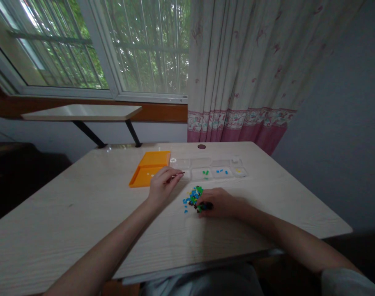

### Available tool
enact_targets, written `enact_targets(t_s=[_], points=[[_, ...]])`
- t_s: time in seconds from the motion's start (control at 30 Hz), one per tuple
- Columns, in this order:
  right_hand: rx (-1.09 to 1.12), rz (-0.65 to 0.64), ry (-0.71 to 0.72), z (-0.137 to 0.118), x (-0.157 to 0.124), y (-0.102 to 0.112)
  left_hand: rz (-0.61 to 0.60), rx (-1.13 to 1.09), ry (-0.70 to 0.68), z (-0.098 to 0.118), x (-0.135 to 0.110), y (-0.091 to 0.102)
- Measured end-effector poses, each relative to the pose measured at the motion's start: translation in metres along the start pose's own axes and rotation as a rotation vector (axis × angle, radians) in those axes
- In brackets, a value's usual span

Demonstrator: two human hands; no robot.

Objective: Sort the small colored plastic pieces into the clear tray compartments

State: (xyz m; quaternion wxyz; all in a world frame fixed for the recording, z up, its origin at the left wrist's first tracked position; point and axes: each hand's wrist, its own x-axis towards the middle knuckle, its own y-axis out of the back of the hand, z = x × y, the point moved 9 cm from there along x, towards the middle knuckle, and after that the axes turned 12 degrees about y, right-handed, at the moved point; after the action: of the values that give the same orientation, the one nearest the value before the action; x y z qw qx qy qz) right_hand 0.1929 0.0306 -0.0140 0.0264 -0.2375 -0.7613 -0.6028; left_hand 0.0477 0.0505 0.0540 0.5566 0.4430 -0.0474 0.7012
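My left hand (162,181) is pinched shut on a small dark red-brown piece (183,173), held over the left end of a clear compartment tray (201,163). Inside the tray lie green pieces (205,172), blue pieces (222,171) and a yellow piece (238,170), each colour in its own compartment. My right hand (219,202) rests at a loose pile of small blue, green, yellow and dark pieces (193,195). Its fingers are curled down over the pile's right side, with dark bits beside them; what they grip is too small to name.
An open orange case (156,158) lies left of the tray, with a few whitish bits in it. The pale wooden table (82,205) carries a raised shelf (91,112) at its back left. Behind stand a window and a patterned curtain (236,82).
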Motion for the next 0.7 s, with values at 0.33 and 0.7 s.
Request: enact_targets(t_s=[0.33, 0.7], points=[[-0.029, -0.033, 0.045, -0.001, 0.001, -0.003, -0.134, 0.475, 0.229, -0.064, 0.013, -0.013], [0.010, -0.032, 0.061, -0.002, -0.001, -0.003, -0.239, 0.670, 0.227, -0.067, 0.011, -0.018]])
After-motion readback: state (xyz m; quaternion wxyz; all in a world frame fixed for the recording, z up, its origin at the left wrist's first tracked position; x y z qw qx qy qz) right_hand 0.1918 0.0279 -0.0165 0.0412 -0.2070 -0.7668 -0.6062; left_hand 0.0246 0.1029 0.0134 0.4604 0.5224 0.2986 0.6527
